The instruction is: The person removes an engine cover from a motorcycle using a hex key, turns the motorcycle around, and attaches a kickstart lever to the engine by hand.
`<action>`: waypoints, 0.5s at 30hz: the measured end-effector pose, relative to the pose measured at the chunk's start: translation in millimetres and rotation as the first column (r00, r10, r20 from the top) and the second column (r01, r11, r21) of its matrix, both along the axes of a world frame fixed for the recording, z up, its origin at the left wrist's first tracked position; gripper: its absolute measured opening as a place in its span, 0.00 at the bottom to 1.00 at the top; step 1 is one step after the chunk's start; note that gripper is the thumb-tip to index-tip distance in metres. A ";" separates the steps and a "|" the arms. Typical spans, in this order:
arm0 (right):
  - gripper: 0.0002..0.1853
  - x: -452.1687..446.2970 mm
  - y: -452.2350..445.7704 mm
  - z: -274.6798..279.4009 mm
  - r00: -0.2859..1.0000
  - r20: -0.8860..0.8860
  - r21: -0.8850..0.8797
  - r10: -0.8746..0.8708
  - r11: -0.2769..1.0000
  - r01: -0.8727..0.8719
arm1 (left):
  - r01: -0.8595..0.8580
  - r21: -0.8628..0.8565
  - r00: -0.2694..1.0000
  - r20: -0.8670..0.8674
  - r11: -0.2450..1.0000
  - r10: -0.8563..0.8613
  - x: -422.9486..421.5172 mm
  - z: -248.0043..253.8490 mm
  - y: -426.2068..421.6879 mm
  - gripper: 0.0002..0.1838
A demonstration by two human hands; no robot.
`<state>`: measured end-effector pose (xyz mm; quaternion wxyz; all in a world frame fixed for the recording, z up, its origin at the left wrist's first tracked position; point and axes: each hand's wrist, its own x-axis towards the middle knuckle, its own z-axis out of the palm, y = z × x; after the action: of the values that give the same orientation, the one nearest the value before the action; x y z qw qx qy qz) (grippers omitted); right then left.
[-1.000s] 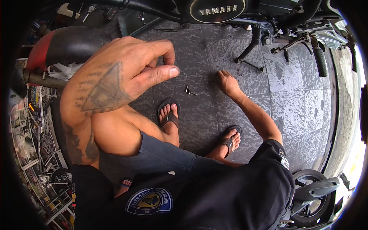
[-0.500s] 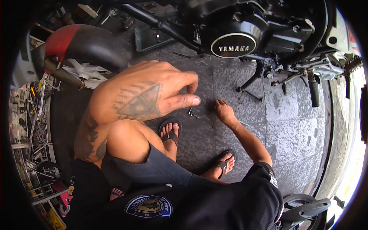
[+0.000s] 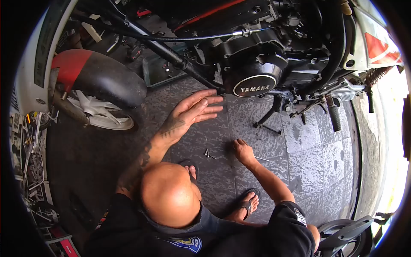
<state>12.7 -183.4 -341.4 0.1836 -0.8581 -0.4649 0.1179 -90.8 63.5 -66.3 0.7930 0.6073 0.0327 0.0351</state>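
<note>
My left hand (image 3: 192,110) reaches out just below and left of the engine cover (image 3: 255,87), which is black and lettered YAMAHA. Its fingers are stretched out and nothing is in them. Low over the tiled floor, my right hand (image 3: 243,151) has its fingers curled together; whatever they hold, if anything, is hidden. A few small bolts (image 3: 208,153) lie on the floor left of the right hand. Beside that wrist, a thin metal rod (image 3: 262,159) shows on the tiles.
A front wheel (image 3: 100,111) with a red and black fender stands at left. Behind it is a tray (image 3: 147,79) with small parts. A stand leg (image 3: 269,113) and a foot peg (image 3: 333,115) jut out below the engine. Tools and parts crowd the left edge.
My left hand has moved away from me toward the engine, its bent fingers straightening. My right hand stays near the floor. The view has shifted, showing more of the motorcycle.
</note>
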 end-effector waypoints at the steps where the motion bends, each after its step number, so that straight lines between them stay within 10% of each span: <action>1: 0.11 -3.1 2.7 7.8 0.999 0.043 0.058 -0.010 0.998 0.008 | 0.013 -0.014 1.000 0.009 1.000 -0.013 5.2 -4.8 -6.3 0.26; 4: 0.09 -4.7 10.9 44.3 1.000 0.012 0.168 -0.014 0.986 0.012 | -0.236 -0.010 0.965 0.115 0.972 0.236 18.1 -8.9 -22.0 0.28; 11: 0.09 -1.6 31.2 159.8 0.998 -0.014 0.487 0.065 0.872 -0.050 | -0.252 0.174 0.958 0.185 0.952 0.220 31.9 -11.5 -33.5 0.31; 15: 0.09 13.6 35.3 244.8 0.940 0.142 0.604 0.311 0.724 -0.332 | -0.327 0.068 0.922 0.244 0.943 0.302 44.3 -13.1 -41.2 0.30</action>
<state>26.3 -148.1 -96.6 0.4246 -0.6577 -0.6218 -0.0246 -46.5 22.3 -79.4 0.7417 0.6276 0.0357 0.2338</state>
